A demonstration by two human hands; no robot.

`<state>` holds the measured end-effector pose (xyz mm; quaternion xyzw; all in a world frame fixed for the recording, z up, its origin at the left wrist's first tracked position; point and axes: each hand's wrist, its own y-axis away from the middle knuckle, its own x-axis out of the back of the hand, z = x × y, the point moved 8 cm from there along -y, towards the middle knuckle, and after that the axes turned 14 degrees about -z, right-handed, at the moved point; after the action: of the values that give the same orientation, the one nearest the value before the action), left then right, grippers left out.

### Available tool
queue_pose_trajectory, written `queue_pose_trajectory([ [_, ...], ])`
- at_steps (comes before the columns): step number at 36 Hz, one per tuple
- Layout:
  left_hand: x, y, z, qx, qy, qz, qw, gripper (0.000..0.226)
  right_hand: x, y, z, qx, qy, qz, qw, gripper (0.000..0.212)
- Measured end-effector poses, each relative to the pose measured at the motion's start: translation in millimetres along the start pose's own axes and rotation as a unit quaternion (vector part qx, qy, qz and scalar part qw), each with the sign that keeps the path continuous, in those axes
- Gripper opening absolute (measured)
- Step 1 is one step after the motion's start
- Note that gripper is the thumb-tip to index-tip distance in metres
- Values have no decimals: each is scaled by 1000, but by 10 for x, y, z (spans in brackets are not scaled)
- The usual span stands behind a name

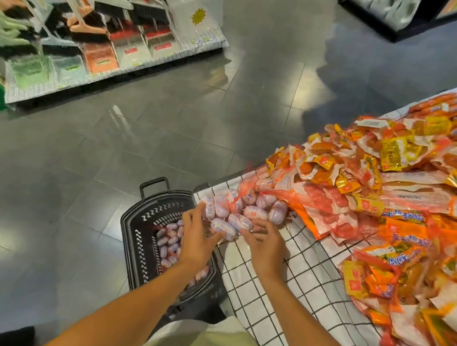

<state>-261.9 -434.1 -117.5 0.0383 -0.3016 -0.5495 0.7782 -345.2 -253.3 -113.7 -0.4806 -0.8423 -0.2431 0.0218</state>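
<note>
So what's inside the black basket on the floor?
Small purple-and-white wrapped packets piled in the black basket. The left hand and forearm cover part of it, and the packets hide the bottom.

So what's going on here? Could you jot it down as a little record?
place: shop aisle, table with checked cloth
left hand: rests on pale wrapped packets
right hand: touches the same packets, grip unclear
basket: black, on the floor beside the table, holds more such packets
nearby: orange snack packs heaped on table
</note>
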Motion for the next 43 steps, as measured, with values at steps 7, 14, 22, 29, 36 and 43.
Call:
queue_pose_trajectory([
  [7, 126, -236, 37, -22, -5, 4, 1000, 81, -19, -53, -61, -9, 33, 36, 999, 26],
  [14, 193, -187, 39, -48, -55, -50, 996, 81, -77, 120, 23, -11, 14, 28, 999, 23],
  [22, 486, 221, -253, -113, -73, -103, 986, 78, -169, 465, 78, 21, -17, 33, 999, 21],
  [29, 1041, 540, -999, -88, -161, -124, 975, 78, -890, 549, -147, 77, 81, -43, 993, 30],
  [36, 1860, 904, -1707, -44, -151, -101, 982, 68, -2160, 478, -320, 99, 201, -164, 961, 44],
  [43, 2476, 1342, -2701, 69, -132, -98, 984, 65, -3159, 448, -111, 51, 270, -291, 917, 55],
])
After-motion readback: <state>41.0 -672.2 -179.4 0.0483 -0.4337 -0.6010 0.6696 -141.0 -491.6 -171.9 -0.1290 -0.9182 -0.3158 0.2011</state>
